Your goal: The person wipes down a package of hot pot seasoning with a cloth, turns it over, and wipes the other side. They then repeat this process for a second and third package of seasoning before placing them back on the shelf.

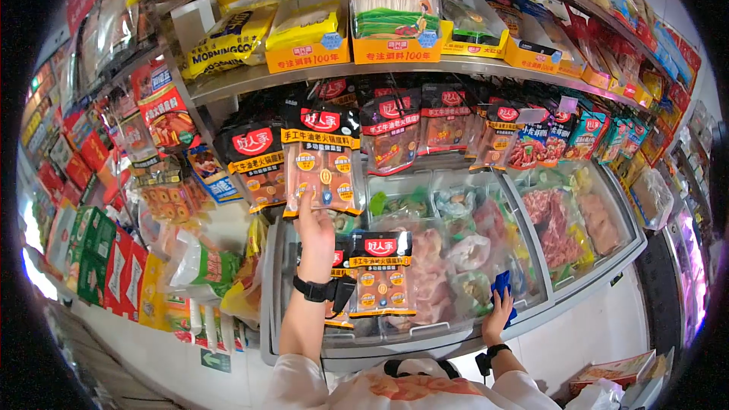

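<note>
Raised in front of the hanging row, my left hand [314, 220] grips the lower edge of a black and orange seasoning packet [323, 156]. Below it, two similar packets [381, 273] lie on the glass lid of the chest freezer [448, 330], one partly hidden behind my left wrist. At the freezer's front right, my right hand [497, 315] holds a blue cloth [502, 288] against the frame. Black bands circle both wrists.
Hanging packets [448, 118] line the space under a metal shelf [250, 80] stocked with noodle packs. Bagged meat [547, 212] shows through the freezer glass. More goods hang at left, and a cardboard box [619, 370] sits at lower right.
</note>
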A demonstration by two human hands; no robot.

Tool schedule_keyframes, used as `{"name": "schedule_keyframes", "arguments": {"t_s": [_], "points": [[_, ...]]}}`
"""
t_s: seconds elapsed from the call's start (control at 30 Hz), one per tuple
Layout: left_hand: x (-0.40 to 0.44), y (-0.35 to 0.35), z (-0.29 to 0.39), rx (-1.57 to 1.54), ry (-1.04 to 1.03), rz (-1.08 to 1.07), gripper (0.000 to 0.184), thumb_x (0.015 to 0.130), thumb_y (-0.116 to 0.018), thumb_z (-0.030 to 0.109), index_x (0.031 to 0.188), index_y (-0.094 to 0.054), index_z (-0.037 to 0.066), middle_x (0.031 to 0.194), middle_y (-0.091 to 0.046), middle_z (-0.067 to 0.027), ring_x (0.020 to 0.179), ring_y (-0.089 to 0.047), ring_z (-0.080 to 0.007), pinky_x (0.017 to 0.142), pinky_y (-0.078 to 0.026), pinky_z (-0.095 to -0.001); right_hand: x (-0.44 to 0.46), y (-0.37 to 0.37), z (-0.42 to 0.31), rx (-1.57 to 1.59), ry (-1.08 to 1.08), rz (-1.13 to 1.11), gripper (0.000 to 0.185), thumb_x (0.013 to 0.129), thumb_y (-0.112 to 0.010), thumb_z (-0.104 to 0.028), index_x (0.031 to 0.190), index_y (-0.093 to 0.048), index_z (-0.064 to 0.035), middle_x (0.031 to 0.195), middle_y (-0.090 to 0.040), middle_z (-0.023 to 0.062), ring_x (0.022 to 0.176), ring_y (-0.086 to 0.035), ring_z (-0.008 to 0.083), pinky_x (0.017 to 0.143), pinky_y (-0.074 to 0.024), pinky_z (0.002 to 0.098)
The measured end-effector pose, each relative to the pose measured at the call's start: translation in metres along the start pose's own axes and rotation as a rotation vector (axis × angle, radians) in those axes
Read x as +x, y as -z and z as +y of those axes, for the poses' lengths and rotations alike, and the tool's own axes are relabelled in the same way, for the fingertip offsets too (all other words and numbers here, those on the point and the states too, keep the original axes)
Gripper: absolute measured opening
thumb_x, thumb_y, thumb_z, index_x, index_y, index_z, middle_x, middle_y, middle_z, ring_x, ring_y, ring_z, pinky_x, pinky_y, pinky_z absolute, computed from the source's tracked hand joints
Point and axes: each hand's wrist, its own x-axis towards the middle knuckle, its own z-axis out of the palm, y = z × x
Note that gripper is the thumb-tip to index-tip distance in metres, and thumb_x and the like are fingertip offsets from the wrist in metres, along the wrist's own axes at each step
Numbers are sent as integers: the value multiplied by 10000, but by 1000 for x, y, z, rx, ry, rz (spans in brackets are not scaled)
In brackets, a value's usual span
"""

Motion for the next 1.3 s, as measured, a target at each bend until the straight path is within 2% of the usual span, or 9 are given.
{"name": "schedule_keyframes", "arguments": {"t_s": [0.53, 0.63, 0.77, 0.83, 0.87, 0.93, 0.97, 1.17, 1.3], "points": [[-47, 34, 45, 85, 92, -15, 316, 858, -711, 150, 1132, -588, 52, 1083, -650, -61, 996, -617, -164, 924, -477, -303, 1, 2, 1, -12, 72, 15, 686, 646, -472, 182, 1275, -538, -84, 1471, -372, 168, 1317, -341, 443, 1112, -266, 502], [-72, 29, 51, 208, -30, -218, 368, 920, -647, 244, 1216, -559, 44, 1023, -660, -128, 958, -624, -198, 958, -449, -328, 0, 0, 1, -11, 31, -3, 693, 648, -474, 178, 1286, -534, -87, 1469, -377, 162, 1315, -347, 437, 1109, -273, 498], [-94, 24, 52, 188, 82, -152, 399, 951, -584, 150, 1322, -497, 35, 940, -642, -79, 821, -603, -140, 855, -474, -276, 1, -2, 5, -19, 56, 15, 705, 641, -483, 176, 1291, -532, -90, 1469, -381, 154, 1316, -351, 429, 1106, -281, 489], [-129, 35, 55, 1094, -250, -442, 495, 943, -526, 27, 1421, -400, 39, 902, -597, -28, 721, -534, -79, 726, -465, -229, 1, -2, 2, -30, 39, 18, 694, 645, -478, 172, 1285, -540, -91, 1472, -381, 148, 1311, -361, 425, 1100, -290, 485], [-134, 46, 48, 1099, -234, -451, 495, 943, -526, 27, 1421, -400, 39, 902, -597, -28, 721, -534, -79, 726, -465, -229, 0, -3, 2, -38, 24, 15, 694, 645, -478, 172, 1285, -540, -91, 1472, -381, 148, 1311, -361, 425, 1100, -290, 485], [-130, 71, 24, 1037, -127, -472, 594, 906, -505, -50, 1466, -320, 19, 882, -542, 8, 661, -446, -41, 632, -419, -198, 1, -2, 1, -46, 22, -2, 677, 659, -466, 168, 1279, -546, -93, 1473, -383, 148, 1310, -366, 419, 1102, -290, 480], [-116, 85, -3, 364, 267, -107, 550, 892, -600, 3, 1406, -403, 23, 964, -591, -27, 739, -542, -81, 695, -474, -240, 1, -3, 2, -42, 23, 3, 661, 674, -454, 164, 1276, -549, -92, 1468, -392, 146, 1311, -371, 408, 1105, -290, 476], [-146, 131, -99, 376, 803, -83, 423, 869, -711, 154, 1238, -518, 75, 1160, -620, -100, 1054, -605, -230, 897, -498, -407, 5, 10, 1, 124, -6, 2, 695, 645, -453, 180, 1256, -583, -125, 1454, -421, 141, 1296, -410, 387, 1112, -298, 459], [-165, 145, -156, 415, 1087, 51, 417, 830, -756, 155, 1198, -570, 98, 1190, -626, -76, 1111, -588, -228, 952, -474, -414, 10, 27, 2, 335, -93, 39, 716, 625, -413, 218, 1237, -599, -104, 1440, -433, 151, 1320, -402, 371, 1124, -286, 433]]}}
